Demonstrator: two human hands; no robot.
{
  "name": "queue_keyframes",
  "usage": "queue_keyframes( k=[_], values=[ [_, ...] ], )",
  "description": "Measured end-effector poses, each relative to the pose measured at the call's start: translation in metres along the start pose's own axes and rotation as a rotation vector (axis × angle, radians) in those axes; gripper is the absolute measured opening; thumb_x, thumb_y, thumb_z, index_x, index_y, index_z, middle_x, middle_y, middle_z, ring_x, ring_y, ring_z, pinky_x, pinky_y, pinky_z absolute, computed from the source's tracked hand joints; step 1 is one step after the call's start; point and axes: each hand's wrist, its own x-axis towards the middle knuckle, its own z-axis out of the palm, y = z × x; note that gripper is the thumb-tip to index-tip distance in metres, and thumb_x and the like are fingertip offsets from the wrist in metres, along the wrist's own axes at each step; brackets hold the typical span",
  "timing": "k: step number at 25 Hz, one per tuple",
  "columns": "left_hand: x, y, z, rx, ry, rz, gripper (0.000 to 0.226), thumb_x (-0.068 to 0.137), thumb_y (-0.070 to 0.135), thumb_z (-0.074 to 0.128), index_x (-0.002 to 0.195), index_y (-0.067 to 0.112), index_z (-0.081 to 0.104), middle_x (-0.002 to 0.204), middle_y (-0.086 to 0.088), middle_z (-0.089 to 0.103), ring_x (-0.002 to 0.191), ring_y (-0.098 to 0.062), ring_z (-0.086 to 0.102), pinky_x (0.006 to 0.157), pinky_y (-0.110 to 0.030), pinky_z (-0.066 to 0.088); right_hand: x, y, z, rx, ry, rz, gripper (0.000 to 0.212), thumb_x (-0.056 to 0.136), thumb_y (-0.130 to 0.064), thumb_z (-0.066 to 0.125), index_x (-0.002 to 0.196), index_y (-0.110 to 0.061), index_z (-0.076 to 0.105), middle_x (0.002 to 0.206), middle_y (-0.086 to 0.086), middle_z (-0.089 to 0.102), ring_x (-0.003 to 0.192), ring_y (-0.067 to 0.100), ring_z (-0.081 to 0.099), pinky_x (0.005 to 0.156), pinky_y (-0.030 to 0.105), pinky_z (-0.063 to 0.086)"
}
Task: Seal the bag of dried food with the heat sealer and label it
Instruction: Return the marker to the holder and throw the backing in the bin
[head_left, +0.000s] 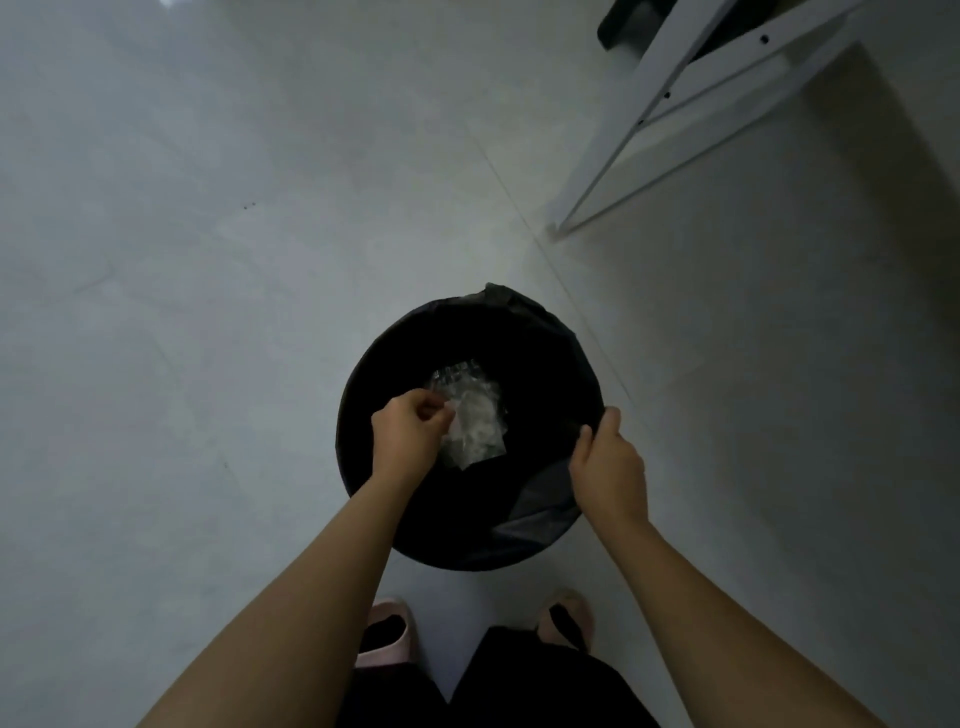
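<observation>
I am looking straight down at a round black waste bin (395, 525) with a black liner, standing on the floor. My left hand (408, 439) hovers over the bin's opening with its fingers curled, and thumb and forefinger pinch a small pale scrap (453, 415). Below it, crumpled clear and white plastic waste (480, 421) lies inside the bin. My right hand (608, 467) grips the liner's rim (582, 364) at the bin's right side. No bag of dried food, heat sealer or label is in view.
The white frame of a table or stand (670, 114) slants across the upper right. Pale floor tiles (208, 260) spread around the bin. My feet in pink slippers (387, 631) stand just in front of the bin.
</observation>
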Motion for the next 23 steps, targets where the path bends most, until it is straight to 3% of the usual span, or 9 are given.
queue_keyframes(
  k=[4,7,8,10,13,15,18,21,23],
  values=[
    [0.026,-0.026,0.037,0.016,-0.033,-0.135,0.029,0.084,0.014,0.067,0.108,-0.002,0.066,0.104,-0.021,0.069,0.094,-0.031,0.066,0.092,-0.036,0.051,0.004,0.001,0.014,0.034,0.068,-0.009,0.007,0.098,-0.016,0.035,0.093,-0.010,0.036,0.058,0.003,0.044,0.050,0.023,0.044,0.043,0.030,0.026],
    [0.015,-0.023,0.039,0.128,-0.041,-0.127,0.010,0.088,0.009,0.060,0.083,0.004,0.066,0.095,-0.019,0.067,0.095,-0.032,0.063,0.086,-0.029,0.046,0.003,0.003,0.012,0.028,0.051,-0.026,0.009,0.098,-0.018,0.034,0.091,-0.012,0.033,0.058,0.003,0.045,0.051,0.024,0.046,0.041,0.029,0.028],
    [0.009,-0.020,0.034,0.147,-0.036,-0.108,0.021,0.089,0.008,0.058,0.069,0.012,0.059,0.083,-0.015,0.064,0.087,-0.031,0.062,0.080,-0.028,0.047,0.001,0.002,0.009,0.017,0.028,-0.026,0.010,0.099,-0.021,0.034,0.094,-0.011,0.035,0.064,0.007,0.051,0.055,0.026,0.049,0.043,0.030,0.032],
    [-0.003,-0.007,0.020,0.173,-0.044,-0.047,0.024,0.089,0.009,0.058,0.065,0.011,0.054,0.070,-0.011,0.059,0.075,-0.029,0.060,0.070,-0.032,0.049,-0.004,-0.004,-0.001,-0.044,-0.048,-0.002,0.029,0.098,-0.034,0.034,0.114,-0.009,0.037,0.095,0.015,0.060,0.074,0.030,0.057,0.058,0.035,0.043],
    [-0.031,0.027,-0.011,0.202,-0.043,0.048,0.015,0.088,0.014,0.059,0.074,0.013,0.054,0.074,-0.015,0.063,0.071,-0.028,0.061,0.069,-0.036,0.051,-0.025,-0.029,-0.043,-0.154,-0.084,0.017,0.066,0.092,-0.057,0.032,0.140,-0.013,0.020,0.138,0.014,0.040,0.118,0.032,0.044,0.082,0.041,0.045],
    [-0.059,0.064,-0.038,0.187,-0.043,0.109,0.016,0.089,0.015,0.058,0.075,0.017,0.051,0.072,-0.010,0.058,0.068,-0.022,0.055,0.067,-0.030,0.044,-0.047,-0.060,-0.085,-0.134,-0.052,-0.029,0.070,0.091,-0.060,0.031,0.142,-0.013,0.018,0.143,0.012,0.035,0.124,0.030,0.038,0.085,0.041,0.044],
    [-0.112,0.126,-0.085,0.145,0.000,0.176,0.013,0.090,0.016,0.055,0.080,0.017,0.064,0.075,-0.011,0.064,0.072,-0.020,0.057,0.070,-0.026,0.039,-0.090,-0.116,-0.155,-0.049,-0.016,-0.076,0.068,0.092,-0.058,0.030,0.142,-0.014,0.021,0.143,0.008,0.036,0.125,0.027,0.037,0.085,0.039,0.045],
    [-0.185,0.201,-0.150,0.133,0.041,0.272,0.022,0.091,0.016,0.051,0.089,0.007,0.071,0.081,-0.009,0.070,0.075,-0.022,0.061,0.071,-0.027,0.043,-0.151,-0.172,-0.250,0.055,0.072,-0.084,0.065,0.093,-0.057,0.029,0.142,-0.014,0.023,0.142,0.006,0.038,0.126,0.024,0.037,0.087,0.039,0.044],
    [-0.235,0.251,-0.192,0.143,0.080,0.372,0.026,0.092,0.015,0.049,0.081,0.003,0.069,0.075,-0.010,0.068,0.066,-0.017,0.055,0.066,-0.027,0.040,-0.191,-0.197,-0.316,0.129,0.182,-0.108,0.062,0.093,-0.055,0.030,0.140,-0.014,0.026,0.140,0.006,0.040,0.125,0.024,0.038,0.090,0.040,0.042]
  ],
)
